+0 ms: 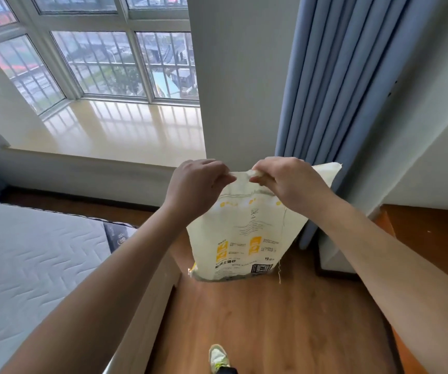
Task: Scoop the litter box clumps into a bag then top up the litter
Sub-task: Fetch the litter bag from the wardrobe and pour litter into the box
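A cream woven litter sack [244, 233] with yellow labels and dark print hangs upright above the wooden floor, its bottom off the boards. My left hand [195, 184] pinches the sack's top edge on the left. Just to the right, my right hand [284, 179] grips the same bunched top edge. The sack's far top corner sticks out behind my right hand. No litter box or scoop is in view.
A bare mattress [28, 265] fills the lower left. A blue curtain [338, 90] hangs behind the sack beside a grey wall column. A wooden desk [427, 233] stands at the right. A bay window sill [123, 128] lies ahead. My shoe [218, 357] stands on the floor below.
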